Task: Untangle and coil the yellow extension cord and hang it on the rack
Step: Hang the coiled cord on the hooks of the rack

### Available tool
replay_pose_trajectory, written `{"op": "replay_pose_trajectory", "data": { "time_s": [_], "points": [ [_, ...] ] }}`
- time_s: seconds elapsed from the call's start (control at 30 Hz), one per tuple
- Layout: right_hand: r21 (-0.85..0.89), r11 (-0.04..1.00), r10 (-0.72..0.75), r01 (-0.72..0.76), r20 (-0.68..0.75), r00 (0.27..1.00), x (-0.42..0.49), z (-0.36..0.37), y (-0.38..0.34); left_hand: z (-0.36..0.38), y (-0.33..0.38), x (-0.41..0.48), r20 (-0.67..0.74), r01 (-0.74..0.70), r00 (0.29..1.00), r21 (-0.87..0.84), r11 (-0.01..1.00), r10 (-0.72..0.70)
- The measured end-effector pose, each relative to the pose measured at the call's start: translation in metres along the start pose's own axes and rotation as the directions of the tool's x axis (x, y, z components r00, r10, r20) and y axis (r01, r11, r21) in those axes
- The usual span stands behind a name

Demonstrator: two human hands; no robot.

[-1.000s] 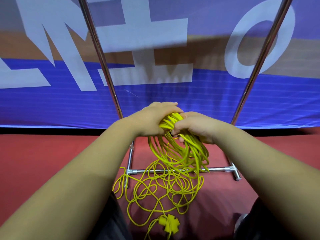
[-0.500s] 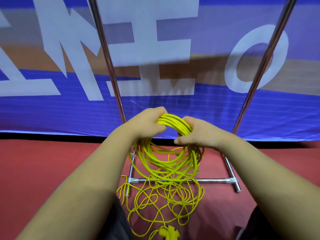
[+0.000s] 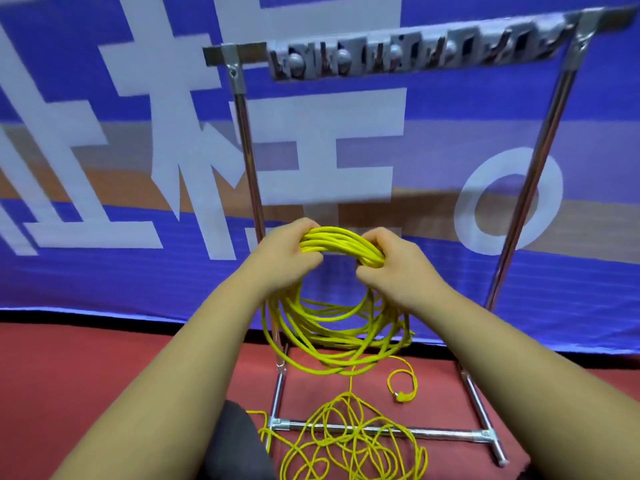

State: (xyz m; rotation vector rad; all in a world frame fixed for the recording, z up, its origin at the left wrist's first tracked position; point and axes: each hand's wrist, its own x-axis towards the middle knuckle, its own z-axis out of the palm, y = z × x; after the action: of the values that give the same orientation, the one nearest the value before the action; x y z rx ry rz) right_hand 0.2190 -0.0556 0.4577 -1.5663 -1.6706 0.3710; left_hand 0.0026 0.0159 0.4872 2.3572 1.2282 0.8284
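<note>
The yellow extension cord (image 3: pixel 341 242) is gathered into a bundle of several loops held up in front of me. My left hand (image 3: pixel 287 251) grips the left end of the bundle's top and my right hand (image 3: pixel 391 259) grips the right end. The loops (image 3: pixel 325 341) hang below my hands. A single strand runs down to a loose tangle (image 3: pixel 349 441) on the floor, lying over the rack's bottom bar. A small cord end (image 3: pixel 403 396) curls free at the right. The metal rack (image 3: pixel 247 150) stands just behind, its hook bar (image 3: pixel 415 55) high above my hands.
A blue banner (image 3: pixel 104 271) with large white characters hangs behind the rack. The floor (image 3: pixel 69 368) is red. The rack's right post (image 3: pixel 530 188) and base bar (image 3: pixel 440 433) frame the cord. A dark shape (image 3: pixel 232 441), perhaps my knee, sits at the bottom left of the tangle.
My hands have lifted the bundle and moved apart along its top. The view tilted up, bringing the hook bar into sight. More cord hangs as loops, and the socket end has left view.
</note>
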Motion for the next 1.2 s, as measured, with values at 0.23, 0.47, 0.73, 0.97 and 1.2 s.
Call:
{"op": "replay_pose_trajectory", "data": {
  "time_s": [0.23, 0.47, 0.73, 0.97, 1.2],
  "points": [
    [-0.107, 0.977, -0.191, 0.183, -0.070, 0.979, 0.066, -0.054, -0.082, -0.085, 0.022, 0.041, -0.145, -0.140, 0.976, 0.170, 0.975, 0.165],
    [-0.242, 0.935, -0.305, 0.258, -0.182, 0.935, 0.128, -0.104, -0.156, -0.164, 0.066, 0.089, -0.259, -0.201, 0.919, 0.344, 0.917, 0.298],
    [-0.308, 0.931, -0.292, 0.197, -0.305, 0.907, 0.178, -0.127, -0.194, -0.211, 0.085, 0.147, -0.272, -0.206, 0.899, 0.428, 0.880, 0.343],
    [-0.325, 0.930, -0.270, 0.174, -0.278, 0.922, 0.203, -0.132, -0.195, -0.212, 0.087, 0.166, -0.255, -0.161, 0.927, 0.392, 0.906, 0.275],
    [-0.479, 0.855, -0.335, 0.198, -0.220, 0.916, 0.203, -0.128, -0.183, -0.199, 0.045, 0.175, -0.180, -0.070, 0.981, 0.053, 0.996, 0.078]
  ]
}}
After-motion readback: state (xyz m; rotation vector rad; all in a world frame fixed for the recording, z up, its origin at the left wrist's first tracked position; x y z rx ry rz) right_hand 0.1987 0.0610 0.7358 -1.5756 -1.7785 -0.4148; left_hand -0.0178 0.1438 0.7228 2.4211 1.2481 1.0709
